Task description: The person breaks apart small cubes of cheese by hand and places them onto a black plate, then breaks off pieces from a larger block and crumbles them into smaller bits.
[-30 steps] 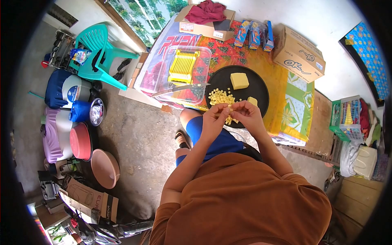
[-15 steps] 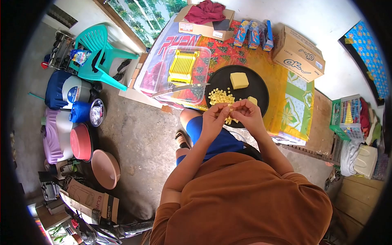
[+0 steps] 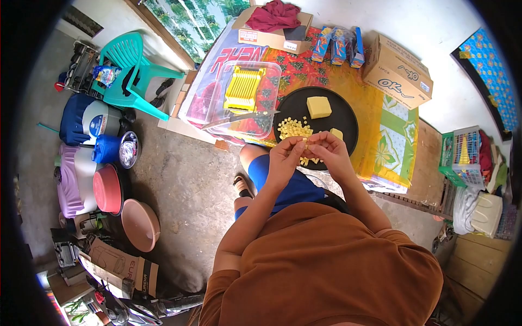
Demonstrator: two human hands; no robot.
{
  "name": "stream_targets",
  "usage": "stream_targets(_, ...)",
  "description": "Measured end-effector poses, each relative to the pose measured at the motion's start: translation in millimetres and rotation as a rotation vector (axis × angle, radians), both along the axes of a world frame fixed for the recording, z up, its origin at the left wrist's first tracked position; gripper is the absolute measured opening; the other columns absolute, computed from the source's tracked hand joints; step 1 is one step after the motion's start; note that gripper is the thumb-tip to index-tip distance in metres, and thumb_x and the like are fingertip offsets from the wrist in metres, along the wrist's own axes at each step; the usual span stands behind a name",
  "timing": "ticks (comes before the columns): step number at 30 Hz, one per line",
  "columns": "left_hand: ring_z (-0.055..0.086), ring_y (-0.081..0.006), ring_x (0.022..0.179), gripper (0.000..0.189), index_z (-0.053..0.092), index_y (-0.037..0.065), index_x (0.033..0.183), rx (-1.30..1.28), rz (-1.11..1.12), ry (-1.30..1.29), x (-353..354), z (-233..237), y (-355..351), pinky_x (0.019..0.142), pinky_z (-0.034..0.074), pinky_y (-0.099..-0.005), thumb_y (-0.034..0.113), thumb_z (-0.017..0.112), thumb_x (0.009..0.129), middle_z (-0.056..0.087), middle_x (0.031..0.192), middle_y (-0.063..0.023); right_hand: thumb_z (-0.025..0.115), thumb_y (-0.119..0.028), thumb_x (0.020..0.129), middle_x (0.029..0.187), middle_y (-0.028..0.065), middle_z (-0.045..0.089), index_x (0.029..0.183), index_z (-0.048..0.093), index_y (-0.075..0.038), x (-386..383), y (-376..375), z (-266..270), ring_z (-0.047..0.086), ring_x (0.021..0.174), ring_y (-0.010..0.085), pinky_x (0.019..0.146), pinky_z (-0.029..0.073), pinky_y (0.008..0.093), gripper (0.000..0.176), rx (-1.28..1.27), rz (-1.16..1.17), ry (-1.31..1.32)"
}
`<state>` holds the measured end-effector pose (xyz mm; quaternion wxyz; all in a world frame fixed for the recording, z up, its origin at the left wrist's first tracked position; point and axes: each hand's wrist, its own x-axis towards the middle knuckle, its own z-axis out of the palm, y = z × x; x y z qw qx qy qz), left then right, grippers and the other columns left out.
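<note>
Our fingers (image 3: 297,144) of the left hand (image 3: 284,158) and those of the right hand (image 3: 330,154) meet tip to tip, pinched shut on a yellow bit (image 3: 306,144) held between the two hands. It is too small for us to tell its shape. The bit sits in the air just above the near edge of the black tray (image 3: 348,120), right over a few loose cubes that lie there. Set against the pictures from a moment ago, very little differs. Both hands stay at the same spot over the tray's near rim, the fingertips stay closed on the bit, and our wrists have at most crept a shade toward the tray. On the tray the heap of small yellow cubes (image 3: 293,128) lies just beyond our left fingers. A small yellow chunk (image 3: 336,133) lies just beyond the right ones, and the big yellow block (image 3: 318,107) stands farther back. None of them has moved. To the left of the tray a knife (image 3: 239,117) rests across the clear plastic box (image 3: 270,81), which holds a yellow slicer grid (image 3: 242,87). All of this stands on the counter (image 3: 389,146) under its flowered cloth, with a cardboard box (image 3: 398,72) at the far right corner.
</note>
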<state>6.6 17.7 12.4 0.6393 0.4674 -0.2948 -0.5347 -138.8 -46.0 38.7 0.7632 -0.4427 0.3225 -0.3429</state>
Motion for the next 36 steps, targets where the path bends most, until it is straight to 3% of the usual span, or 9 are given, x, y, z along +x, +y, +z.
stream_targets(9, 0.047, -0.0031, 0.055, 0.026, 0.062, 0.000, 0.107, 0.108, -0.017, -0.137, -3, -19, -9, 0.048, 0.038, -0.0174, 0.021, 0.062, 0.092, 0.058, 0.074, 0.0007, 0.059, -0.004, 0.087, 0.097, 0.0096, 0.064, 0.105, 0.057, 0.001, -4, -8, -38, 0.066, 0.083, 0.0167, 0.074, 0.055, 0.0277, 0.019, 0.184, -0.006, -0.037)
stream_targets(13, 0.046, -0.0031, 0.054, 0.029, 0.063, 0.000, 0.106, 0.199, -0.027, -0.157, -6, -48, -9, 0.047, 0.037, -0.0175, 0.024, 0.064, 0.091, 0.058, 0.072, 0.0008, 0.062, -0.006, 0.083, 0.091, 0.0077, 0.066, 0.103, 0.061, 0.002, -13, -13, -72, 0.066, 0.079, 0.0148, 0.070, 0.053, 0.0258, 0.021, 0.002, 0.052, 0.295)
stream_targets(16, 0.055, -0.0062, 0.069, 0.027, 0.064, -0.003, 0.106, 0.293, -0.027, -0.199, -2, -58, -5, 0.062, 0.043, -0.0202, 0.019, 0.063, 0.090, 0.062, 0.079, -0.0018, 0.064, -0.010, 0.082, 0.082, 0.0059, 0.068, 0.099, 0.065, 0.002, -22, -8, -84, 0.062, 0.072, 0.0107, 0.067, 0.050, 0.0258, 0.021, -0.390, 0.132, 0.727)
stream_targets(28, 0.050, -0.0042, 0.063, 0.024, 0.066, -0.002, 0.102, 0.301, -0.080, -0.150, 4, -63, 0, 0.056, 0.039, -0.0188, 0.019, 0.064, 0.089, 0.059, 0.072, 0.0010, 0.064, -0.009, 0.079, 0.078, 0.0139, 0.067, 0.098, 0.066, 0.000, -28, -7, -92, 0.066, 0.071, 0.0193, 0.066, 0.051, 0.0304, 0.020, -0.680, 0.073, 0.907)
stream_targets(31, 0.046, -0.0032, 0.051, 0.023, 0.064, 0.000, 0.101, 0.261, -0.059, -0.151, 1, -60, 0, 0.046, 0.036, -0.0172, 0.021, 0.065, 0.089, 0.058, 0.070, -0.0003, 0.067, -0.009, 0.080, 0.078, 0.0107, 0.068, 0.098, 0.066, 0.002, -27, -6, -83, 0.065, 0.071, 0.0160, 0.068, 0.051, 0.0279, 0.020, -0.573, 0.046, 0.817)
stream_targets(34, 0.047, -0.0038, 0.052, 0.024, 0.064, -0.001, 0.101, 0.300, -0.088, -0.104, 2, -49, 1, 0.046, 0.037, -0.0173, 0.020, 0.065, 0.089, 0.059, 0.071, -0.0006, 0.068, -0.010, 0.081, 0.080, 0.0062, 0.068, 0.097, 0.066, 0.004, -28, -10, -82, 0.064, 0.073, 0.0122, 0.069, 0.050, 0.0246, 0.022, -0.120, 0.074, 0.398)
stream_targets(36, 0.047, -0.0045, 0.055, 0.025, 0.064, -0.001, 0.103, 0.283, -0.118, -0.060, 3, -41, 2, 0.047, 0.036, -0.0179, 0.019, 0.066, 0.088, 0.058, 0.072, 0.0004, 0.069, -0.008, 0.081, 0.083, 0.0037, 0.067, 0.098, 0.065, 0.005, -26, -8, -72, 0.062, 0.076, 0.0092, 0.071, 0.049, 0.0225, 0.022, -0.072, 0.040, 0.295)
